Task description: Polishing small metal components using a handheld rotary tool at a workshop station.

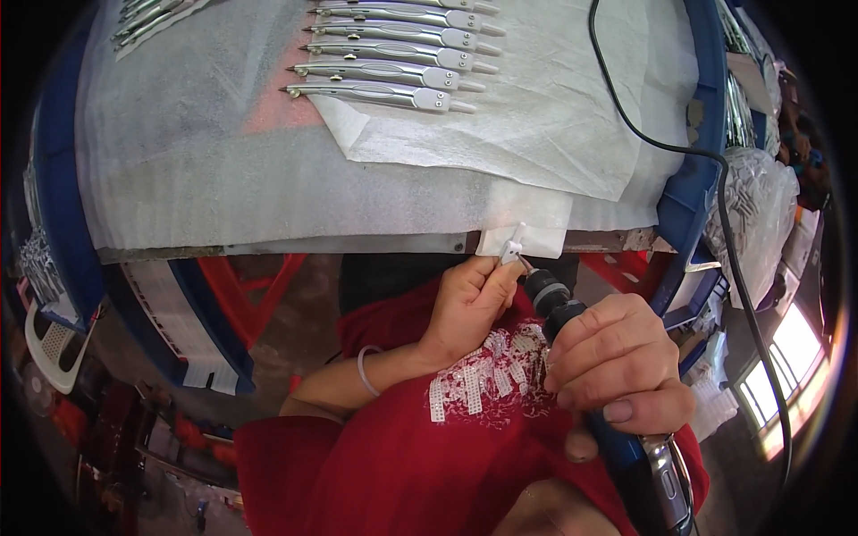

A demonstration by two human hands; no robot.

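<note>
My left hand (466, 305) is closed, pinching a small silver-white compass head piece (510, 249) at the table's near edge. That piece lies over a folded white pad (547, 239), and its lower part is hidden by my fingers. My right hand (618, 362) is wrapped round a dark blue and black electric screwdriver (547, 295). The screwdriver tilts up and to the left, its thin bit meeting or almost meeting the compass piece. Farther back, several silver drawing compasses (375, 93) lie side by side in a row, points to the left.
A white cloth (500, 152) covers the table. More metal parts (152, 20) lie at the far left. A black cable (666, 143) runs down the right side. Blue crates (706, 80) flank the table, and a clear bag of parts (758, 210) stands at right.
</note>
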